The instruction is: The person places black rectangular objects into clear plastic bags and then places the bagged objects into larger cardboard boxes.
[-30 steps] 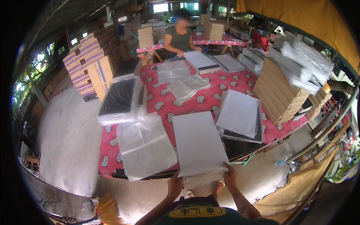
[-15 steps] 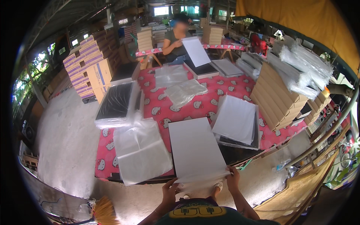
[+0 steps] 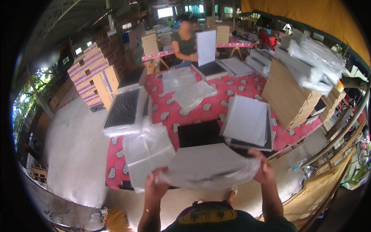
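Between my two hands a white rectangular panel [image 3: 208, 156] is raised at its near end, with clear plastic bag [image 3: 210, 178] film bunched and blurred around that end. My left hand [image 3: 156, 183] is closed on the left side of the bag; my right hand [image 3: 264, 169] pinches its right side. Just beyond the panel lies a flat black panel [image 3: 199, 133]. To the left, flat clear plastic bags [image 3: 145, 150] lie near a stack of plastic-wrapped black panels [image 3: 123, 110]. White sheets on plastic-covered panels [image 3: 247, 118] lie to the right.
A pink patterned tablecloth [image 3: 164, 108] covers the table. Brown cartons [image 3: 291, 96] lean at the right under plastic-wrapped bundles [image 3: 315, 62]. Purple-striped boxes [image 3: 89, 73] rise at the left. Across the table a person [image 3: 183, 44] holds up a white panel [image 3: 206, 46]. A broom [image 3: 118, 220] is near my left.
My hands have risen and spread, lifting the near end of the white panel and bag and uncovering the black panel. The person opposite has tilted their white panel upright.
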`<state>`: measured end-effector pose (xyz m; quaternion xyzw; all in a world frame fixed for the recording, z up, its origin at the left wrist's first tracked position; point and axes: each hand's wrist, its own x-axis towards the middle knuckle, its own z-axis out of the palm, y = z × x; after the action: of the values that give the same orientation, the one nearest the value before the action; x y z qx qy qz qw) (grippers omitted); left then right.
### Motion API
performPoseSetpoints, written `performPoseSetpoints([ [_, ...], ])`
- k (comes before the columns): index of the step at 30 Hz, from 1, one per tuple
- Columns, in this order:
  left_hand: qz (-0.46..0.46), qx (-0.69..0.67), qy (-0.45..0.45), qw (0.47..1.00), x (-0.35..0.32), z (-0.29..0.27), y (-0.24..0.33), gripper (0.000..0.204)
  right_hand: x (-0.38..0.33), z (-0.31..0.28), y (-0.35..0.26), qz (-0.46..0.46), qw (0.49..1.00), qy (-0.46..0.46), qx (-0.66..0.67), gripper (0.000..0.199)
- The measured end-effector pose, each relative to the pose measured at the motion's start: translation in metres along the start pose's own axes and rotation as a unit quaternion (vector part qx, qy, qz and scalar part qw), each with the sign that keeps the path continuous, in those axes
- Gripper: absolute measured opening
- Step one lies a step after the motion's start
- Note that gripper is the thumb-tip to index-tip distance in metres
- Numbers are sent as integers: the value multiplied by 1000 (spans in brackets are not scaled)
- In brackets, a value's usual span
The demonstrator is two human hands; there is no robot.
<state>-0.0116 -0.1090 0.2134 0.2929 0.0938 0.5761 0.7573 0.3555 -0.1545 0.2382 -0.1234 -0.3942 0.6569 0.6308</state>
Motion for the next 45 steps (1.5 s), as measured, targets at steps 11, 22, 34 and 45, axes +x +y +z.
performPoseSetpoints([
  [11, 50, -63, 90, 993, 133, -32, -9, 29, 118, -63, 53, 8, 975, 222, 27, 24],
  [22, -71, 118, 264, 955, 48, -196, -85, 24, 46, -173, 168, 125, 949, 285, 39, 24],
  [34, 15, 460, 108, 881, 127, -98, -116, 29, 64, -157, 136, -101, 900, 373, -200, 31],
  [45, -85, 243, 115, 959, 245, -34, -240, 24, 44, -244, 22, -102, 831, 461, -293, 43],
])
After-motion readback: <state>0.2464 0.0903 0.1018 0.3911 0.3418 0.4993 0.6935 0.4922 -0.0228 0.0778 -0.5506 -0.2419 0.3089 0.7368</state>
